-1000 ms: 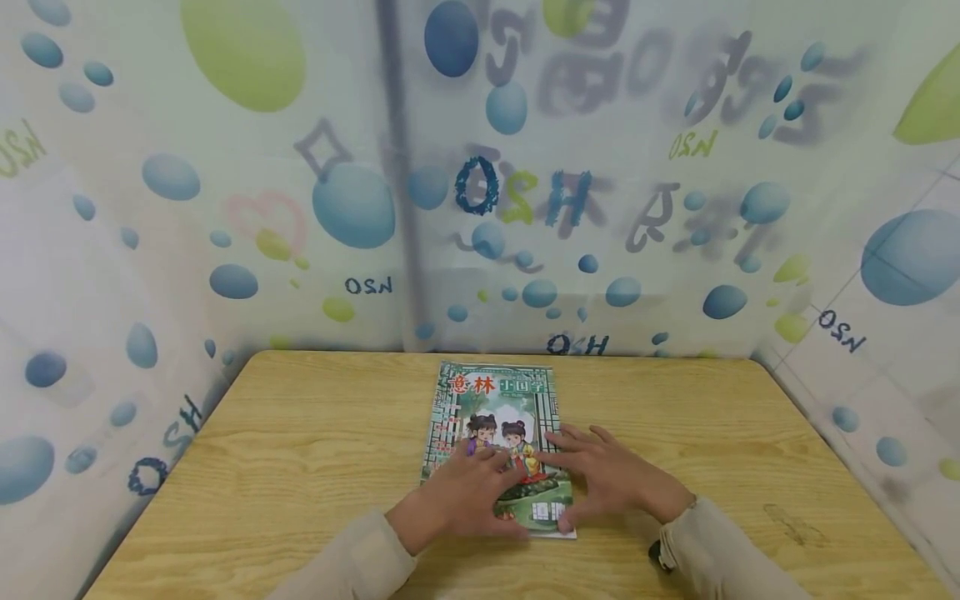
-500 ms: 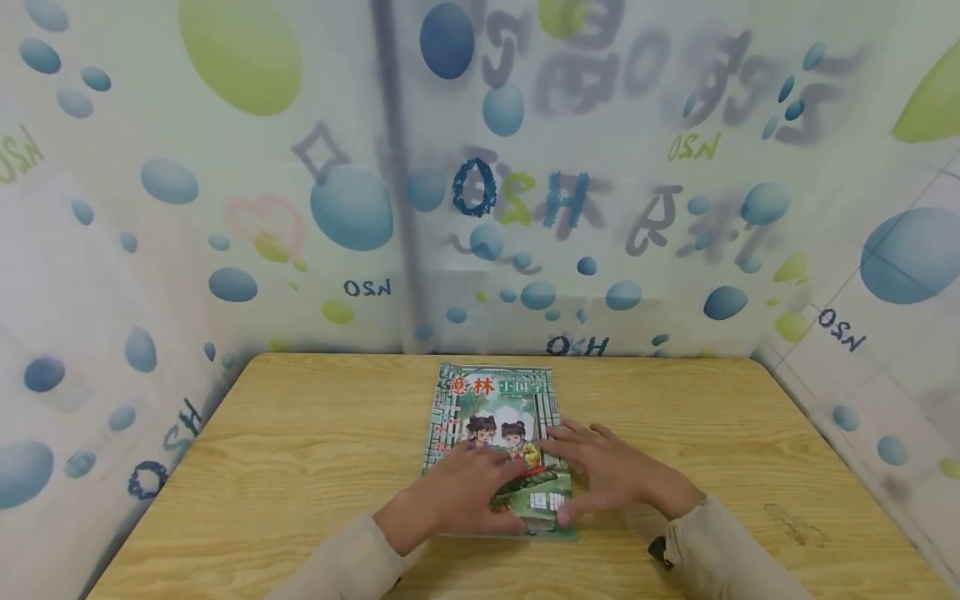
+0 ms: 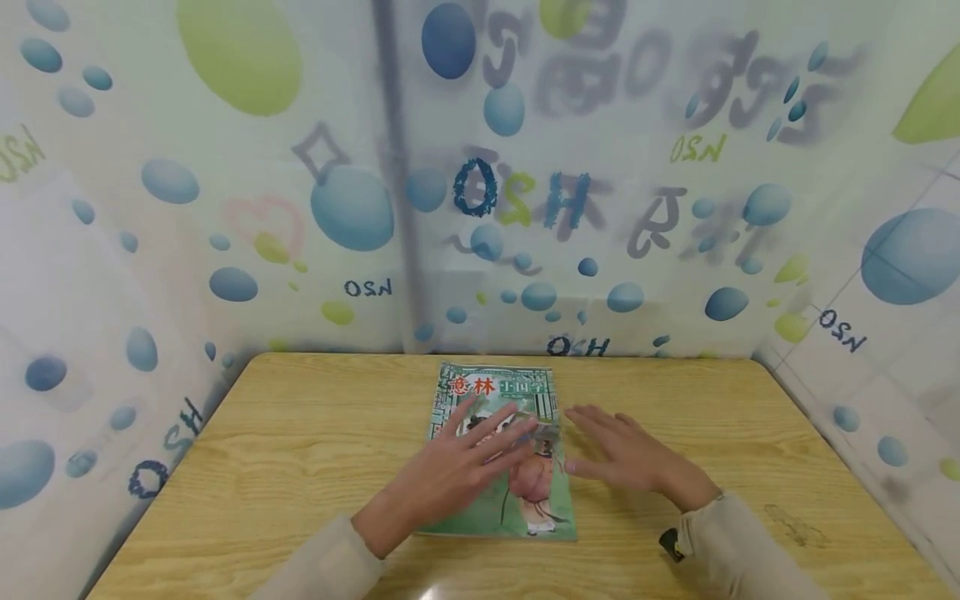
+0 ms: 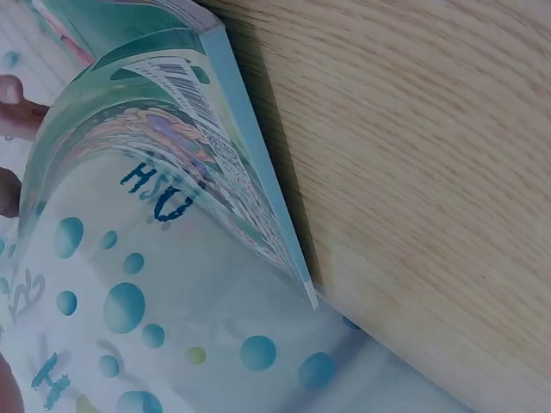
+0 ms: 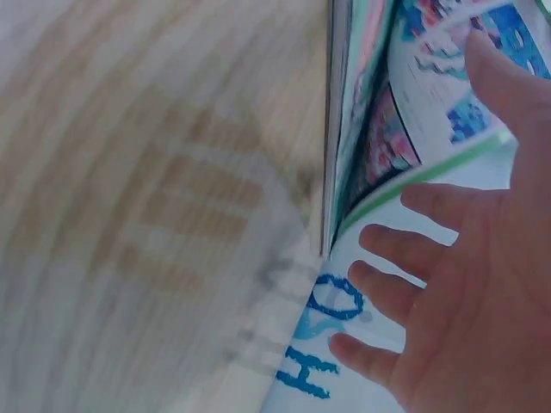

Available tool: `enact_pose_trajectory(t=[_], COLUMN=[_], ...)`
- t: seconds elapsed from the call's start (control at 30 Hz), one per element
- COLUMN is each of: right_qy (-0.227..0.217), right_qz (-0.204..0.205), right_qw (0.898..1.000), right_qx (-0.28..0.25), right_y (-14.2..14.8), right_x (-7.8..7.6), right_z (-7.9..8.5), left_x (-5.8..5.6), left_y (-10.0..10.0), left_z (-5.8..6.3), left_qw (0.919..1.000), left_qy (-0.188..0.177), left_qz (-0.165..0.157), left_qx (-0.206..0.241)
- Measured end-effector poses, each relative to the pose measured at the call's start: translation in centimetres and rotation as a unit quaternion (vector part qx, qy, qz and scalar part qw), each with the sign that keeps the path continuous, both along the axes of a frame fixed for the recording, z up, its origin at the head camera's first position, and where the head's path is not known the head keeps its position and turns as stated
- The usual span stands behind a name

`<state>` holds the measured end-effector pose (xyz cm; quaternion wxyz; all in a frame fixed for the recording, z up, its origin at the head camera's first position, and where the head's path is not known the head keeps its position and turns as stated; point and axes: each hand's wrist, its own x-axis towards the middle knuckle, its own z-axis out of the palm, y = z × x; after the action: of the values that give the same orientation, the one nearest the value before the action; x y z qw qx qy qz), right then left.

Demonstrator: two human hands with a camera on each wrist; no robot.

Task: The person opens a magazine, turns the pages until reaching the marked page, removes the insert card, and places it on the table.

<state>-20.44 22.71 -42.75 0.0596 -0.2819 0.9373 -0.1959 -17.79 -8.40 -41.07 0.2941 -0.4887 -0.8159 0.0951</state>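
A green magazine with red characters near its top lies in the middle of the wooden table. Its lower half shows a figure in pink. Over it spreads my left hand, fingers straight and apart, overlapping the cover in the head view. In the left wrist view, a cover with a barcode arches up beside the pale blue spine; fingers show at the left edge. My right hand is just off the magazine's right side, fingers extended. Its open palm faces curved, lifted pages in the right wrist view.
The wooden table runs back to a pale curtain printed with blue and green drops, which also closes both sides. A dark strap piece hangs at the right cuff.
My left hand has straightened its fingers and turned them forward over the cover. My right hand has drawn off to the right. The magazine's lower half shows a different picture.
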Motion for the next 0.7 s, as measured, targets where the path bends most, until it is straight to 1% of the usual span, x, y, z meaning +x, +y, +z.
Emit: enact_pose_trajectory(t=[0.07, 0.17, 0.23, 0.37, 0.47, 0.57, 0.63, 0.7], right_qy=[-0.003, -0.007, -0.008, -0.024, -0.045, -0.056, -0.058, -0.059], right_qz=[0.009, 0.027, 0.046, 0.089, 0.106, 0.106, 0.106, 0.105], right_qw=[1.0, 0.999, 0.998, 0.995, 0.993, 0.992, 0.992, 0.992], right_qx=[0.01, 0.024, 0.033, 0.034, 0.035, 0.031, 0.026, 0.022], right_y=[-0.2, -0.8, -1.3, -2.2, -2.5, -2.5, -2.5, -2.4], right_x=[0.0, 0.1, 0.2, 0.3, 0.3, 0.4, 0.4, 0.4], right_z=[-0.4, -0.9, -1.2, -1.6, -1.8, -1.9, -1.9, -1.8], left_x=[0.0, 0.1, 0.1, 0.1, 0.0, 0.0, 0.0, 0.0], left_y=[-0.2, -0.4, -0.5, -0.8, -1.0, -1.1, -1.1, -1.1], left_z=[0.1, 0.3, 0.4, 0.4, 0.4, 0.4, 0.5, 0.6], left_qw=[0.9983, 0.9923, 0.9885, 0.9844, 0.9831, 0.9839, 0.9859, 0.9882], left_qy=[0.027, 0.042, 0.05, 0.033, 0.014, 0.003, -0.004, -0.015], left_qz=[0.018, 0.042, 0.048, 0.052, 0.052, 0.059, 0.071, 0.088], left_qx=[-0.049, -0.108, -0.134, -0.165, -0.175, -0.168, -0.152, -0.124])
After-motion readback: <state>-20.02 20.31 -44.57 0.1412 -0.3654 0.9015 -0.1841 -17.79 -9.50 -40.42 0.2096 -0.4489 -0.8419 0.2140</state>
